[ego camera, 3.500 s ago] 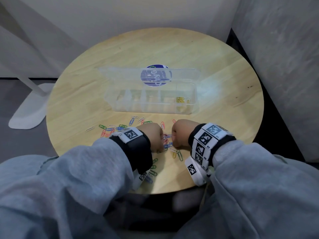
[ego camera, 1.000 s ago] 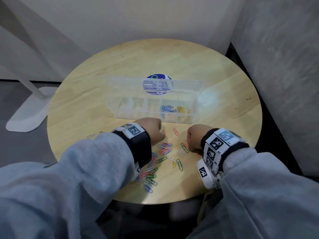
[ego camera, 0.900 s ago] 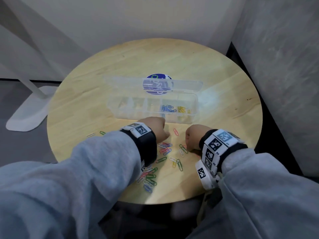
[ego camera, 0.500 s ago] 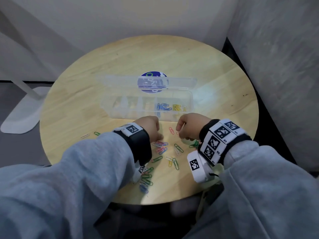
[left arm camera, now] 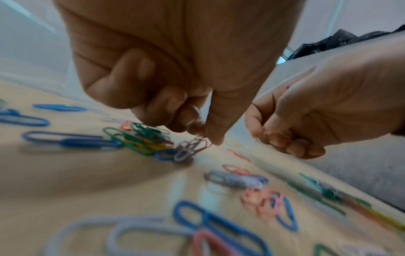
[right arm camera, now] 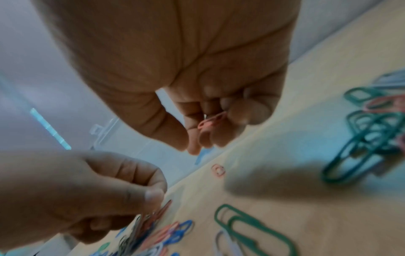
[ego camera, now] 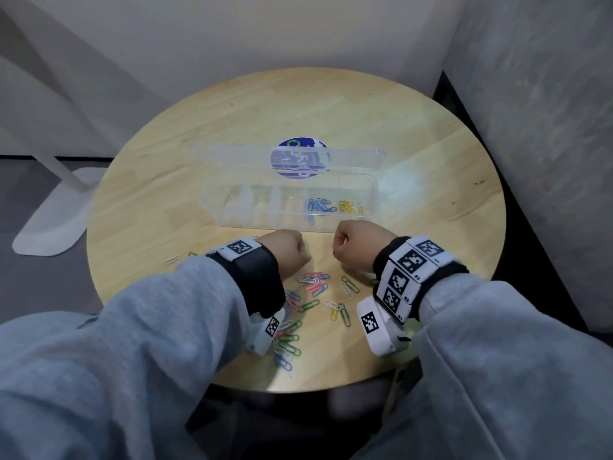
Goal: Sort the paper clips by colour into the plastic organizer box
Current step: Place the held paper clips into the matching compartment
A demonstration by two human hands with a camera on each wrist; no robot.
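A clear plastic organizer box (ego camera: 371, 185) lies open mid-table, with blue clips (ego camera: 319, 205) and yellow clips (ego camera: 346, 206) in its two right compartments. Loose coloured paper clips (ego camera: 315, 287) are scattered on the wood in front of it. My left hand (ego camera: 288, 252) pinches a small bunch of clips (left arm camera: 192, 147), silver and pink, just above the table. My right hand (ego camera: 356, 249) is curled near the box's front wall and pinches a pink clip (right arm camera: 211, 122) between thumb and fingers.
The round wooden table (ego camera: 431, 161) stands in a corner, a grey wall (ego camera: 547, 127) close on the right. The box lid (ego camera: 288, 157) lies back over a blue sticker. A white stand base (ego camera: 49, 220) sits on the floor at left. Green clips (ego camera: 288, 340) lie near the front edge.
My right hand moved up and left from the clips toward the box front, a pink clip now in its fingers. The left hand stayed in place, pinching clips.
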